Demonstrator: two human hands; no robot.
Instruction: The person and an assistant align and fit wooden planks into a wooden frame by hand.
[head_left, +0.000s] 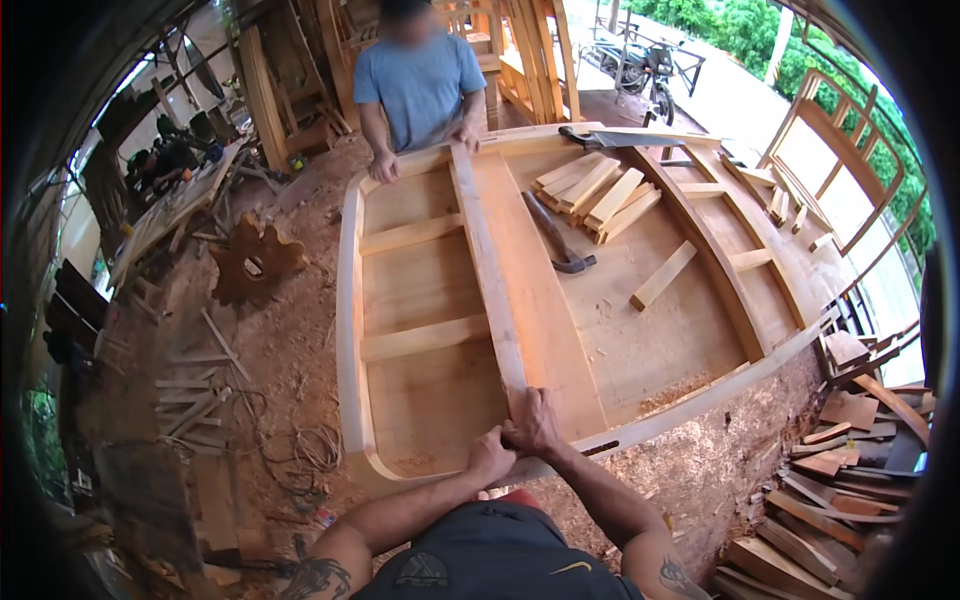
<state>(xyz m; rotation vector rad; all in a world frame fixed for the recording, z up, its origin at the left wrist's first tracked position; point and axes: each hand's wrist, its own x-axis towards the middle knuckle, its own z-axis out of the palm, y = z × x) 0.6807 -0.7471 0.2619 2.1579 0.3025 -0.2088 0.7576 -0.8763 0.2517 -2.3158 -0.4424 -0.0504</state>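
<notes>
A large wooden panel frame [350,300] with crosspieces lies in front of me. A long wooden rail [488,270] runs across it from the far side to the near side. My right hand [535,422] is closed around the rail's near end. Just left of it and lower, my left hand [492,455] is closed at the frame's near edge; what its fingers hold is hidden. At the far side, a person in a blue shirt [420,85] has one hand [465,137] by the rail's far end and the other hand [384,166] on the frame's rim.
On the panel lie a hammer [560,235], a pile of wood blocks [600,195], a single block [663,275] and a handsaw [620,138]. Scrap wood [800,545] is heaped at the lower right. Cord [310,447] and wood strips [190,405] lie on the floor at left.
</notes>
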